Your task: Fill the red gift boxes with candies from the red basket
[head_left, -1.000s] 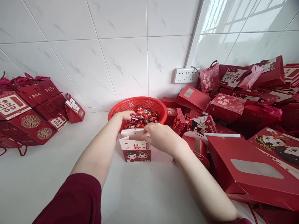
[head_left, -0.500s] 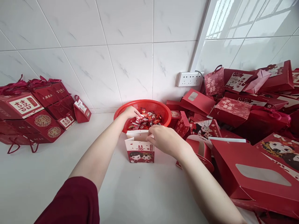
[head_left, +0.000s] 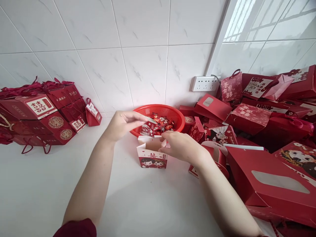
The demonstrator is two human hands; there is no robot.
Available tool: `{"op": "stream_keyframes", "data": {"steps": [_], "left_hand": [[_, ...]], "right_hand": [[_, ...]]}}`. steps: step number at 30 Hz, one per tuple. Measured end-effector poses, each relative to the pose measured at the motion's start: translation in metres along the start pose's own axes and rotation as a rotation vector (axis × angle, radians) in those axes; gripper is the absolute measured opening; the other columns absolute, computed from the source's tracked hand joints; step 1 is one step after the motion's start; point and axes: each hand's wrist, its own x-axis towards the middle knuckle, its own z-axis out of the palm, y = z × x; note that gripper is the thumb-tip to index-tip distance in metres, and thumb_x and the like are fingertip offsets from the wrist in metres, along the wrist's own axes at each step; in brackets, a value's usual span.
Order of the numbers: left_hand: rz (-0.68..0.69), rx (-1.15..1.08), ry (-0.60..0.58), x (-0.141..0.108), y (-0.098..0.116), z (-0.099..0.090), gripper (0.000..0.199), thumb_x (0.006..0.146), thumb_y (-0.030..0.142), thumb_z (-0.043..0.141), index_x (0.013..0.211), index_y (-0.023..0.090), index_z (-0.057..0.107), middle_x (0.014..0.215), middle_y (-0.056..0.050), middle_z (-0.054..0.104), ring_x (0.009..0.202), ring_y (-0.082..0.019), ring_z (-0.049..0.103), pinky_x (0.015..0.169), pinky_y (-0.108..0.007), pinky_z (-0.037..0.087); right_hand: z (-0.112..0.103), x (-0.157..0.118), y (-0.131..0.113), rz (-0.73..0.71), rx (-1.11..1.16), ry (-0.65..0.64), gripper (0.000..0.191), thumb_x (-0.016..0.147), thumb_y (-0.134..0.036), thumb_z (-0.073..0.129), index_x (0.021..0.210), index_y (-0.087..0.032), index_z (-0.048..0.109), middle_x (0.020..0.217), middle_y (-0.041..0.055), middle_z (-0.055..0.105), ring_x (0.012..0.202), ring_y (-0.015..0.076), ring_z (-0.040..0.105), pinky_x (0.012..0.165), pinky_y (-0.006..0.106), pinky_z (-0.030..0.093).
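Note:
An open-topped red and white box [head_left: 153, 158] with two cartoon faces stands upright on the white counter. My left hand [head_left: 125, 124] pinches a red and white wrapped packet [head_left: 148, 128] just above the box's opening. With closed fingers, my right hand [head_left: 176, 144] holds the right upper edge of the box. Behind the box sits a round red plastic basket [head_left: 177, 116] holding several small wrapped sweets [head_left: 161, 122].
Stacked red gift boxes [head_left: 39, 108] stand at the left, with a small red bag [head_left: 93, 112] beside them. A large heap of red boxes [head_left: 269, 171] fills the right side. A power strip [head_left: 205, 84] is on the tiled wall.
My left hand has come up out of the basket with the packet and moved toward the front. The view has shifted slightly left. My right hand stays at the box's edge.

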Motion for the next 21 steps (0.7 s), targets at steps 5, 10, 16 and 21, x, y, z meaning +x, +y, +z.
{"op": "stream_keyframes", "data": {"steps": [5, 10, 16, 21], "left_hand": [[-0.061, 0.153, -0.177, -0.013, 0.002, 0.023, 0.017, 0.081, 0.021, 0.065, 0.09, 0.023, 0.079, 0.098, -0.003, 0.076, 0.092, -0.02, 0.071, 0.081, -0.03, 0.059], [-0.121, 0.35, -0.299, -0.017, 0.004, 0.025, 0.017, 0.083, 0.021, 0.061, 0.086, 0.025, 0.077, 0.091, 0.0, 0.075, 0.082, -0.018, 0.07, 0.073, -0.028, 0.056], [-0.062, 0.336, -0.222, -0.001, 0.005, 0.01, 0.02, 0.088, 0.032, 0.059, 0.103, 0.026, 0.069, 0.117, -0.001, 0.07, 0.105, -0.018, 0.065, 0.083, -0.027, 0.054], [-0.238, 0.615, -0.167, 0.085, -0.038, 0.009, 0.018, 0.088, 0.028, 0.058, 0.101, 0.022, 0.069, 0.118, 0.0, 0.069, 0.11, -0.016, 0.062, 0.101, -0.027, 0.045]], "right_hand": [[-0.002, -0.007, -0.004, -0.033, -0.029, -0.027, 0.017, 0.089, -0.037, 0.06, 0.091, -0.022, 0.068, 0.093, 0.0042, 0.069, 0.082, 0.0187, 0.065, 0.064, 0.026, 0.043], [0.0, -0.006, -0.001, -0.026, -0.071, -0.036, 0.02, 0.092, -0.039, 0.057, 0.095, -0.022, 0.067, 0.094, 0.0055, 0.068, 0.085, 0.0195, 0.065, 0.068, 0.026, 0.043], [0.001, -0.009, -0.005, -0.019, -0.135, -0.019, 0.013, 0.087, -0.032, 0.061, 0.086, -0.019, 0.062, 0.088, 0.0013, 0.067, 0.074, 0.0181, 0.064, 0.057, 0.028, 0.04], [0.0, -0.02, -0.029, -0.024, -0.292, -0.046, 0.015, 0.088, -0.028, 0.064, 0.094, -0.014, 0.064, 0.091, 0.0053, 0.066, 0.078, 0.0239, 0.066, 0.054, 0.033, 0.039]]}}
